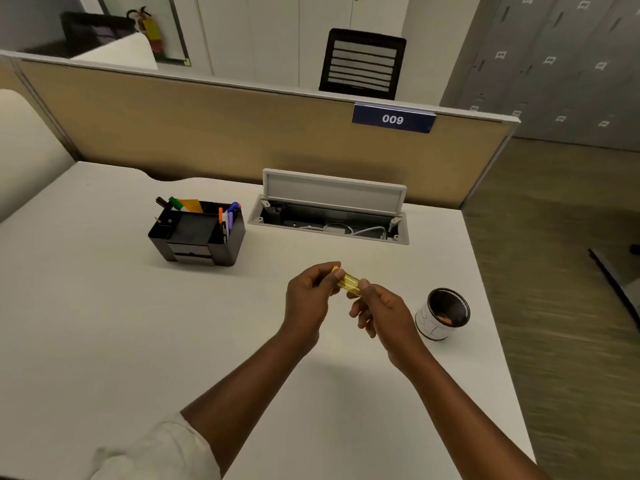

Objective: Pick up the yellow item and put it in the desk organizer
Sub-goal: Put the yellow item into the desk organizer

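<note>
Two hands, left hand (pixel 308 299) and right hand (pixel 379 313), pinch one yellow item (pixel 348 283) between them; beyond the left, one desk organizer (pixel 197 233) holds pens (pixel 228 216).

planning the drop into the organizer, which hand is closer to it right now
Left. The left hand holds the yellow item just right of and in front of the organizer; the right hand grips the item's other end, farther right.

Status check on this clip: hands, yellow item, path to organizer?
Both hands, left and right, gripping yellow item above desk. Desk organizer ahead-left. Path clear.
</note>
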`<state>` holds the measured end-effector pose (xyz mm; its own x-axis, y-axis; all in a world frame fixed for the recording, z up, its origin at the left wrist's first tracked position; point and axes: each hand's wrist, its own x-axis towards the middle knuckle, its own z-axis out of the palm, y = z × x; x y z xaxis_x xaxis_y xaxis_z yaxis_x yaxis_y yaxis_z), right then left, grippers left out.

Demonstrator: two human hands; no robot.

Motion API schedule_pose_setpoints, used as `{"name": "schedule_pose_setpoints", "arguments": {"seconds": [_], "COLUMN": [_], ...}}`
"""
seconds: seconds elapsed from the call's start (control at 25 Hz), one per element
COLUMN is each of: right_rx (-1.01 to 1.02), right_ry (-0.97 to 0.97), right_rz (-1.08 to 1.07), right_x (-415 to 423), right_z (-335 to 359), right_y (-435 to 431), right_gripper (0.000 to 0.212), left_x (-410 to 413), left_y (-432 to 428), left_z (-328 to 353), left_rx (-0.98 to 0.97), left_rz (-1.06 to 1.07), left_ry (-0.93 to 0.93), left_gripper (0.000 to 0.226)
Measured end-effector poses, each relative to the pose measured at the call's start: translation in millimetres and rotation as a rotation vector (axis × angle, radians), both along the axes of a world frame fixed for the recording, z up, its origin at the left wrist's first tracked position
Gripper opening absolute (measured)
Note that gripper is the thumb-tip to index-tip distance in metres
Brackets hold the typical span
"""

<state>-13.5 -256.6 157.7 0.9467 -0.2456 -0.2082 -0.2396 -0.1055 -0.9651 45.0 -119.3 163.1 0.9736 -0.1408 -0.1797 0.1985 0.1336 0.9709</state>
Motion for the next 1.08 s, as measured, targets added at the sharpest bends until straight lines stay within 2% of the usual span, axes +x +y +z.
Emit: {"name": "schedule_pose_setpoints", "arguments": {"seconds": [0.12, 0.2, 0.44, 0.8, 0.88, 0.96, 1.08], "right_rx": [0.156, 0.274, 0.482, 0.725, 0.728, 0.718, 0.616], "right_ry": [0.063, 0.096, 0.181, 0.222, 0.208, 0.187, 0.221], "right_rz": [-0.024, -0.061, -0.125, -0.14, -0.156, -0.159, -0.115], "right_x": [5.0, 8.2, 19.2, 41.7, 49.7, 58.3, 67.9], "right_z": [2.1, 3.0, 7.0, 12.6, 10.8, 6.8, -6.6], "right_y": [32.3, 50.2, 83.9, 124.7, 135.2, 145.9, 158.6], "right_gripper": [0.053, 0.053, 0.05, 0.049, 0.052, 0.056, 0.062], "left_x": [0.3, 3.3, 11.7, 31.0, 30.6, 26.6, 27.5], "left_y": [9.7, 19.3, 48.3, 85.7, 91.9, 97.1, 108.5], "left_z": [8.9, 12.0, 8.4, 12.1, 9.8, 2.5, -12.0], "left_rx": [-0.154, -0.223, -0.237, -0.077, -0.035, 0.001, 0.095], "left_rz": [0.085, 0.091, 0.064, 0.003, -0.048, -0.085, -0.073], "left_ry": [0.047, 0.06, 0.016, -0.058, 0.002, 0.062, 0.032], "left_gripper": [0.018, 0.017, 0.019, 0.025, 0.028, 0.022, 0.021]}}
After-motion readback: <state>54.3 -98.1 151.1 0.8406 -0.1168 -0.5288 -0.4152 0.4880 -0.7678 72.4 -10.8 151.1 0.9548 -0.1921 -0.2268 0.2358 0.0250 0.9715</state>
